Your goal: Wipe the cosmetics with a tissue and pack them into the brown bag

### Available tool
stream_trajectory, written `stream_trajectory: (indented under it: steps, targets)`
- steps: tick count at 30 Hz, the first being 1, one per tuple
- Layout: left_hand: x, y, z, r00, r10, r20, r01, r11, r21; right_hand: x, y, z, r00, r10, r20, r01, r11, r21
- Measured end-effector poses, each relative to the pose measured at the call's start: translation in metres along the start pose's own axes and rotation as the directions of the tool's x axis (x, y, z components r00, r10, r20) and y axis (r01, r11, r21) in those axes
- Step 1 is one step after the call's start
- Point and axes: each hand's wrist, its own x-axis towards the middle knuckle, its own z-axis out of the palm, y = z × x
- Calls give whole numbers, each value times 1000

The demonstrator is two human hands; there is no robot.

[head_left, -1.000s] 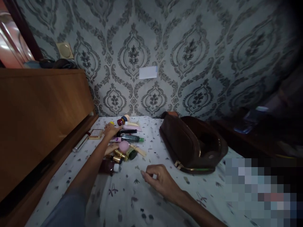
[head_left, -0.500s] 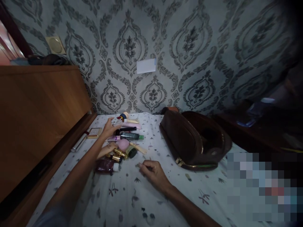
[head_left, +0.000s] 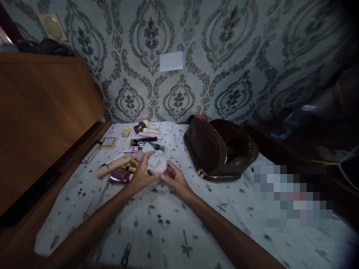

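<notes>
My left hand [head_left: 145,173] is closed around a round, clear-rimmed white cosmetic jar [head_left: 158,164], held over the bed. Fingers of my right hand [head_left: 175,179] are curled against the jar's right edge. Something pale and flat shows behind it, too blurred to name. Left of the jar lie a dark red bottle [head_left: 119,177], a beige tube [head_left: 113,166] and gold-coloured tubes [head_left: 128,167]. A green-capped bottle [head_left: 157,147] and a black-handled brush [head_left: 144,140] lie beyond it. A pink sponge [head_left: 138,154] is partly hidden behind my left hand.
An open brown bag [head_left: 213,149] stands right of my hands on the patterned sheet [head_left: 157,231]. A compact [head_left: 109,142] and a silvery tube [head_left: 92,153] lie beside the wooden cabinet [head_left: 50,112]. A person's arm [head_left: 328,101] and a clear bottle [head_left: 294,121] are at far right.
My left hand has brought the round jar from the far cosmetics toward me. My right hand has moved up and now meets it at the jar. The view has tilted slightly down.
</notes>
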Motion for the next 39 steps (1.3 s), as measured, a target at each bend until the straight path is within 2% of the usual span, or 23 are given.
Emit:
stream_trajectory:
  steps: [3, 6, 10, 13, 18, 24, 32, 39]
  targets:
    - [-9, -7, 5, 999, 16, -32, -13, 996, 90, -1, 0, -1, 999, 42, -16, -42, 999, 21]
    - [-15, -8, 0, 999, 31, 34, -35, 989, 145, -2, 1, -2, 997, 73, -33, -72, 997, 28]
    - [-19, -6, -10, 990, 88, 108, -99, 990, 101, -2, 1, -3, 996, 58, -65, -55, 997, 55]
    - [-17, -8, -13, 987, 142, 77, -152, 977, 147, -2, 1, -3, 996, 49, -79, -46, 998, 41]
    - [-12, -15, -15, 972, 231, 40, -230, 913, 338, -4, 4, -4, 997, 46, -59, -47, 999, -12]
    - [-11, -28, -19, 980, 190, -66, -139, 875, 463, -2, 11, -6, 999, -44, -10, 42, 995, -86]
    - [-10, -23, -20, 927, 371, -48, -294, 803, 519, -7, 7, -9, 998, -63, -29, 52, 950, -306]
    - [-14, -18, -14, 936, 348, 55, -336, 834, 437, -29, -3, -13, 983, -175, -49, 102, 757, -646]
